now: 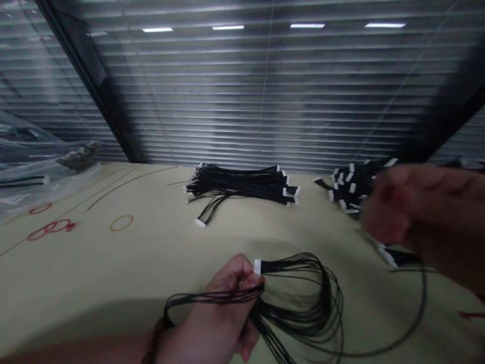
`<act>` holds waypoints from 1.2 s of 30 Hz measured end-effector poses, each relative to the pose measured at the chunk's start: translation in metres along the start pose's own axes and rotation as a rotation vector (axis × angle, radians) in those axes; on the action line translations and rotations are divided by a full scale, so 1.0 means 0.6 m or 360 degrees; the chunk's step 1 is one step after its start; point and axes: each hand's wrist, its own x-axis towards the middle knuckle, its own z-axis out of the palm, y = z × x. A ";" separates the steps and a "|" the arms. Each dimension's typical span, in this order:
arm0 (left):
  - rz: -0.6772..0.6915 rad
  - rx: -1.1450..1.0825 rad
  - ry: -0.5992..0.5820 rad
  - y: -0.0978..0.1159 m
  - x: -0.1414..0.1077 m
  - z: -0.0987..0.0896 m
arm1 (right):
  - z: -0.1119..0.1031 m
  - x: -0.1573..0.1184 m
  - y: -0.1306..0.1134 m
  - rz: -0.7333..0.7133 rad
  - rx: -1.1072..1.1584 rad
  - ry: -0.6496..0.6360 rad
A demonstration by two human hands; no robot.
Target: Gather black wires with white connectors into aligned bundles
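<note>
Near the bottom middle, my left hand (231,303) is closed around a black wire harness (318,308). Its white connector (257,267) pokes up by the thumb and fingertips. The wires loop out to the right, and one bunch passes over the back of the hand towards the wrist. On the right, my right hand (394,207) is raised above the table and smeared by motion, its fingers pinched together. A single black wire (411,328) curves from the harness up to this hand, and its end is hidden there.
A stack of black harnesses (242,184) lies at the table's back edge before the blinds (242,101). Another pile (348,184) sits behind my right hand. At left are clear plastic bags (22,162), red bands (56,226) and a yellow band (121,223).
</note>
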 end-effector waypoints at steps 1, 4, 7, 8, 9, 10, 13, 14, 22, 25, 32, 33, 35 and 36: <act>-0.0003 -0.0007 -0.0001 0.001 -0.001 -0.001 | 0.017 -0.008 -0.008 0.0080 0.0176 -0.0275; 0.0008 0.0005 -0.0009 0.006 -0.004 -0.001 | 0.068 -0.037 -0.030 0.0143 0.0142 -0.0631; 0.0008 0.0008 -0.0041 0.011 -0.007 0.000 | 0.100 -0.062 -0.041 -0.0053 -0.0162 -0.0547; -0.0006 -0.0012 -0.0049 0.011 -0.007 0.000 | 0.105 -0.068 -0.041 -0.0116 -0.0196 -0.0521; -0.0021 -0.0039 -0.0057 0.009 -0.007 0.000 | 0.109 -0.071 -0.040 -0.0160 -0.0210 -0.0488; -0.0035 -0.0062 -0.0066 0.007 -0.007 0.000 | 0.111 -0.074 -0.039 -0.0192 -0.0214 -0.0460; -0.0056 -0.0099 -0.0085 -0.001 -0.005 -0.002 | 0.114 -0.075 -0.032 -0.0266 -0.0269 -0.0399; -0.0049 -0.0104 -0.0091 -0.003 -0.005 -0.003 | 0.115 -0.075 -0.031 -0.0297 -0.0302 -0.0384; -0.0008 -0.0207 -0.0099 -0.007 0.001 -0.002 | 0.116 -0.082 -0.034 -0.0415 -0.0395 -0.0286; 0.0001 -0.0251 -0.0128 -0.013 0.001 -0.001 | 0.119 -0.088 -0.035 -0.0433 -0.0416 -0.0287; 0.0013 -0.0218 -0.0189 -0.018 -0.002 -0.001 | 0.121 -0.080 -0.038 -0.0517 -0.0486 -0.0345; 0.0035 -0.0209 -0.0171 -0.017 -0.001 -0.001 | 0.116 -0.078 -0.038 -0.0559 -0.0514 -0.0307; 0.0082 -0.0132 -0.0094 -0.013 0.001 -0.003 | 0.103 -0.079 -0.034 -0.0591 -0.0553 -0.0210; 0.0100 -0.0071 -0.0041 -0.010 0.002 -0.004 | 0.097 -0.085 -0.029 -0.0601 -0.0546 -0.0211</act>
